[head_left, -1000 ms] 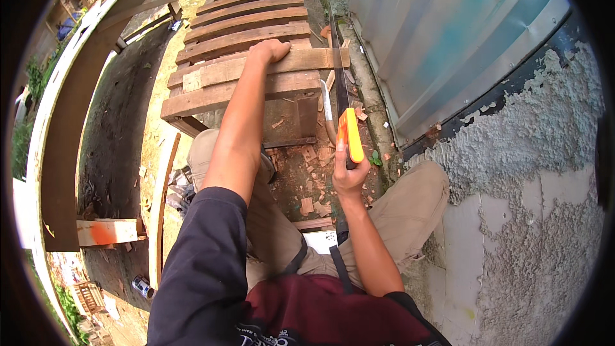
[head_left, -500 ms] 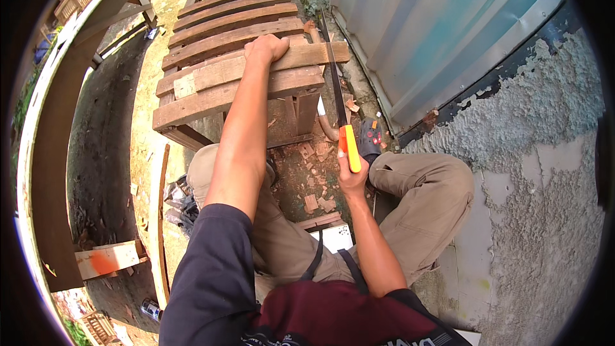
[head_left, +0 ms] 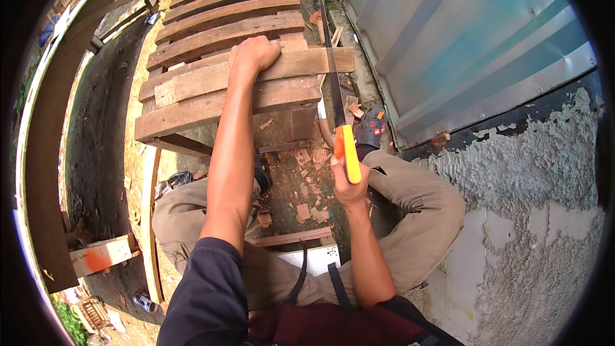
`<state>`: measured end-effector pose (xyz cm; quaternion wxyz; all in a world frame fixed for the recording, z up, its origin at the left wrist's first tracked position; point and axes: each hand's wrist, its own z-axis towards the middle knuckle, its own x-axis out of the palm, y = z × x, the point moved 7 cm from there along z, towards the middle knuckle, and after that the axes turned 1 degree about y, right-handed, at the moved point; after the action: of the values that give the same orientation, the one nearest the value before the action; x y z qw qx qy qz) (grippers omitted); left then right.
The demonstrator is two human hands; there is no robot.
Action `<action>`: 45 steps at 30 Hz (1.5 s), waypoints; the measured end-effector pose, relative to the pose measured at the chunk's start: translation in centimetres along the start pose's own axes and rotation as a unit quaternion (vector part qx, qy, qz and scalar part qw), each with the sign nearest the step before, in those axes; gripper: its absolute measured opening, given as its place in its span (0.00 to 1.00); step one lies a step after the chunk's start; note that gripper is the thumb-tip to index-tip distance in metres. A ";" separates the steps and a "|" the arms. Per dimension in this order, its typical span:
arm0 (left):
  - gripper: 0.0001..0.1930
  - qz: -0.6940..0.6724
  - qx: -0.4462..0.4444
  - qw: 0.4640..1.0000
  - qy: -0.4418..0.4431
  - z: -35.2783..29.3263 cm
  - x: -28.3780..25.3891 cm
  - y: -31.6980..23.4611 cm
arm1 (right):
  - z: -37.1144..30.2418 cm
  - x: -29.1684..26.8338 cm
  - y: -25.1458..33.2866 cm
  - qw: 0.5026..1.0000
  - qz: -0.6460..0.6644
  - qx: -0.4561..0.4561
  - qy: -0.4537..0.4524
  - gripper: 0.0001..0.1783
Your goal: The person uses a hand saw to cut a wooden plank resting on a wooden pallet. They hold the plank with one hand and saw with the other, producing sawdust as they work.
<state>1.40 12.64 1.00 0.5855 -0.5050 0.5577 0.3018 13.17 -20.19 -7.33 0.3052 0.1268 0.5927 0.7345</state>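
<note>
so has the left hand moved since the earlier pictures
No, not noticeably: judged against the slatted bench, the left hand stays at about the same place on the board.

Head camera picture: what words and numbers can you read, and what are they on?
None can be read.
Blue-and-white cylindrical can: markings too small.
Maroon-and-black cloth shirt: pale marks, cut off at the edge.
Yellow-and-orange saw handle: no lettering visible.

No legible lettering in view
</note>
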 end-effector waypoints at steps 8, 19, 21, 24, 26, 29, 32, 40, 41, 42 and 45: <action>0.16 -0.202 0.117 0.923 -0.305 -2.4 0.1 -4.6 | -1.4 -0.2 -0.7 0.998 -0.043 -0.038 -0.024 0.12; 0.13 -0.118 0.116 0.909 -0.384 -4.0 1.1 -6.4 | -9.7 -2.4 -2.0 0.997 -0.051 -0.059 -0.002 0.07; 0.13 -0.140 0.124 0.903 -0.387 -3.8 1.3 -7.0 | -7.5 -2.2 -0.9 0.996 -0.051 -0.078 -0.013 0.07; 0.13 -0.145 0.122 0.912 -0.365 -3.7 1.3 -6.6 | 2.2 0.3 2.1 0.997 -0.043 -0.058 -0.027 0.09; 0.13 -0.146 0.130 0.905 -0.377 -3.8 1.2 -6.8 | 6.1 1.2 2.9 0.997 -0.056 -0.053 -0.023 0.11; 0.13 -0.143 0.126 0.909 -0.370 -3.7 1.3 -6.9 | 5.4 1.6 2.1 0.989 -0.090 -0.121 0.002 0.11; 0.12 -0.150 0.128 0.911 -0.362 -3.3 1.6 -7.5 | -4.4 -1.5 -2.1 0.993 -0.084 -0.081 0.003 0.07; 0.13 -0.138 0.117 0.906 -0.383 -3.6 1.5 -6.4 | 4.3 0.5 1.1 0.998 -0.051 -0.031 0.016 0.12; 0.13 -0.135 0.119 0.906 -0.383 -3.4 1.3 -6.9 | 7.5 1.5 1.9 0.999 -0.029 -0.014 0.004 0.12; 0.13 -0.137 0.129 0.906 -0.380 -3.4 1.3 -7.3 | 8.4 1.9 2.3 0.998 -0.033 -0.053 -0.005 0.12; 0.13 -0.138 0.129 0.907 -0.376 -3.4 1.4 -6.9 | 5.2 1.0 1.4 0.991 -0.083 -0.102 0.007 0.10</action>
<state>6.81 7.10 1.89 0.8479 -0.3458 0.2547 0.3110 14.84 -15.68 -4.81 0.3722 0.0405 0.5251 0.7643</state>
